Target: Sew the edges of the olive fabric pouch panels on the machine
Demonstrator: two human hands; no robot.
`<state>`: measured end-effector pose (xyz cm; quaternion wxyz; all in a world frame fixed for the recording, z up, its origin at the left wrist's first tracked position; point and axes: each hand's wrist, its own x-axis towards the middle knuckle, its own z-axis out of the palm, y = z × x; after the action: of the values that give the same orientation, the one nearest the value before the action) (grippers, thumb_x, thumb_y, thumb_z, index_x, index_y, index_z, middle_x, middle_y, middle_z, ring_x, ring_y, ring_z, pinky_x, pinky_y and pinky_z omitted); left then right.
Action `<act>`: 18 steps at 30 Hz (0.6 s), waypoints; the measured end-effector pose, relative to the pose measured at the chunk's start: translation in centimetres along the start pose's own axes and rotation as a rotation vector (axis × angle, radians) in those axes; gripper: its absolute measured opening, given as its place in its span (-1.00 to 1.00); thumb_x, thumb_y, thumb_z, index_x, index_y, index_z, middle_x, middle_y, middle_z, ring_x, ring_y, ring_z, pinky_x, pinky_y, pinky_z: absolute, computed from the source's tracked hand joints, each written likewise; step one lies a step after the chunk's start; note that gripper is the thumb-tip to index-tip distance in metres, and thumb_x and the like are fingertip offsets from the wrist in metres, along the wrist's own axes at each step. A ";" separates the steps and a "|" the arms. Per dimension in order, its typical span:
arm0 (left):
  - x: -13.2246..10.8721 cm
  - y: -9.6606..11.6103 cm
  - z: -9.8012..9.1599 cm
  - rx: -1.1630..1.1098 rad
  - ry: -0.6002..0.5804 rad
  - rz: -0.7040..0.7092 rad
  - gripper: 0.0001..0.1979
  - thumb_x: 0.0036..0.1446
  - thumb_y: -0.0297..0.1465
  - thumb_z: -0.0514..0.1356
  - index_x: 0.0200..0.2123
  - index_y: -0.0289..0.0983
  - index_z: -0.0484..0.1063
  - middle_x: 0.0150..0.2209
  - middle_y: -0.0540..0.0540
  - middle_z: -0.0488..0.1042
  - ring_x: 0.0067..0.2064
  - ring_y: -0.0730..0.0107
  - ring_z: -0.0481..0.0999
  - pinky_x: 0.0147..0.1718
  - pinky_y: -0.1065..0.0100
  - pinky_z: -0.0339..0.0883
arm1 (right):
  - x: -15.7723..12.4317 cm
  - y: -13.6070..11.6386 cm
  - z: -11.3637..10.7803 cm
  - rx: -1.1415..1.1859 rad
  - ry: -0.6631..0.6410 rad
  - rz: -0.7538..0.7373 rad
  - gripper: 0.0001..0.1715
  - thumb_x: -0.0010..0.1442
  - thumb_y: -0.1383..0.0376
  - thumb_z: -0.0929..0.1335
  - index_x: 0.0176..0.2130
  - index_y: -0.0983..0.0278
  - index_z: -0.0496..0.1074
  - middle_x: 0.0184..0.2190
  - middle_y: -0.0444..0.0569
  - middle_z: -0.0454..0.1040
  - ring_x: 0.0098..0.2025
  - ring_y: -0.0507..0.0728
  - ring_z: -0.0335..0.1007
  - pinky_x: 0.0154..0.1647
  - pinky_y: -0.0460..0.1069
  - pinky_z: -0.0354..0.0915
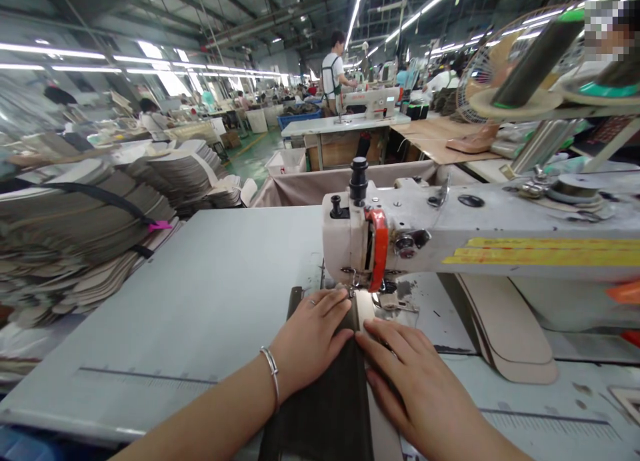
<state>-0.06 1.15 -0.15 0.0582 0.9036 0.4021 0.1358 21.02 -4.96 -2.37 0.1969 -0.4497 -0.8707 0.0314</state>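
A dark strip of fabric [325, 408] lies on the grey sewing table [210, 301] and runs under the needle of a white sewing machine [450, 234]. My left hand [313, 338] lies flat on the strip's left side, fingers stretched toward the presser foot [383, 301]. A bracelet is on that wrist. My right hand [415, 374] rests flat on the strip's right edge, fingers pointing left and touching the left hand's fingertips. Neither hand grips anything.
Tall stacks of cut beige pieces [75, 241] fill the table's left. A few tan shaped pieces [510, 328] lie under the machine arm at right. Thread cones [535, 54] stand on top right. A standing person [333, 74] works at a far machine.
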 end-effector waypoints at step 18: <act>0.1 0.2 -0.2 -0.002 0.008 0.002 -0.64 0.25 -0.38 0.15 0.10 -0.30 0.29 0.16 -0.13 0.33 0.19 0.18 0.25 0.21 0.14 0.16 | 0.0 0.2 0.2 -0.026 0.028 -0.062 -0.49 0.25 0.31 0.27 0.19 0.25 0.25 0.14 0.06 0.27 0.14 0.23 0.20 0.08 0.18 0.29</act>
<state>0.10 1.06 0.08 0.0572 0.9034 0.4013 0.1399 21.07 -4.85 -2.58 0.2041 -0.4255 -0.8816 0.0076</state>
